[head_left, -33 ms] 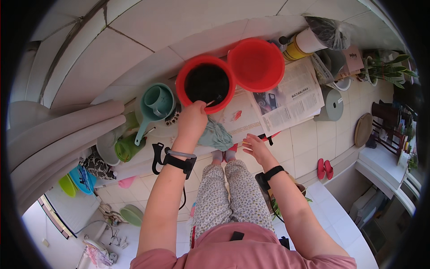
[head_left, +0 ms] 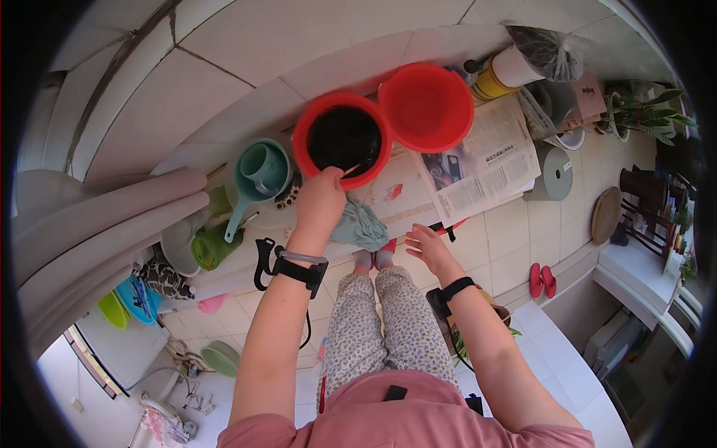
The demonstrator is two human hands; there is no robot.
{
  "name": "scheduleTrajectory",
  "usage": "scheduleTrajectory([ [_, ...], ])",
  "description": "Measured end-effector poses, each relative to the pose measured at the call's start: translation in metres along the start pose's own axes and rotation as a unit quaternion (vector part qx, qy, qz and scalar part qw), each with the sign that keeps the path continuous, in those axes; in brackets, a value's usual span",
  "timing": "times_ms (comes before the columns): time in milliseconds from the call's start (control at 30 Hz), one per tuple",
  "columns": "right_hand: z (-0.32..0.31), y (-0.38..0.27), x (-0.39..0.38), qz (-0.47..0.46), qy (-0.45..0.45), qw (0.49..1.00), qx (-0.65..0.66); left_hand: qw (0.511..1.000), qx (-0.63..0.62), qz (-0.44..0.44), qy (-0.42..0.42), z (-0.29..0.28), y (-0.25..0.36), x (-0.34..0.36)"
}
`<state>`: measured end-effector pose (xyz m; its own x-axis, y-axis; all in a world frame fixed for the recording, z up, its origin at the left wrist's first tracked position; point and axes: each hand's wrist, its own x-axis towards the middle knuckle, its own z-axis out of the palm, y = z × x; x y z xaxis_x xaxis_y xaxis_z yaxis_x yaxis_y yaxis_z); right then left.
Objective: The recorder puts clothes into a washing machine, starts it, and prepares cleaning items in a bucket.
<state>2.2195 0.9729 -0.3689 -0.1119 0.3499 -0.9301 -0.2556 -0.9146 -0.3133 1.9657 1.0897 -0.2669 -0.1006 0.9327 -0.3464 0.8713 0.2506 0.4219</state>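
My left hand (head_left: 321, 201) is closed at the near rim of a red bucket (head_left: 300, 142). A thin stick (head_left: 351, 171) pokes out of its fingers over the dark liquid (head_left: 343, 138) inside. Just below that hand a crumpled grey-green cloth (head_left: 361, 226) lies at the table edge; whether the hand touches it I cannot tell. My right hand (head_left: 429, 248) hovers by the front edge with fingers apart, holding nothing. A second red bucket (head_left: 427, 108) stands against the first, on its right.
Left of the buckets sits a teal basin (head_left: 243, 187) with a cup in it, near a green container (head_left: 213, 248). Newspaper (head_left: 485, 160) covers the table's right part. A grey paper roll (head_left: 551, 173), a yellow-and-white container (head_left: 493, 81) and a potted plant (head_left: 650, 116) are further right. Red slippers (head_left: 542, 281) rest on the floor.
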Motion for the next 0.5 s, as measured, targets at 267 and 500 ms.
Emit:
scheduleTrajectory([
  [267,-0.019,0.007,-0.013,-0.008,0.033,0.999,-0.016,0.995,-0.027,0.068,0.069,-0.010,0.001,-0.017],
  [500,-0.027,0.017,-0.021,-0.025,0.063,0.994,-0.088,0.993,0.062,0.051,0.090,-0.016,-0.013,-0.005],
])
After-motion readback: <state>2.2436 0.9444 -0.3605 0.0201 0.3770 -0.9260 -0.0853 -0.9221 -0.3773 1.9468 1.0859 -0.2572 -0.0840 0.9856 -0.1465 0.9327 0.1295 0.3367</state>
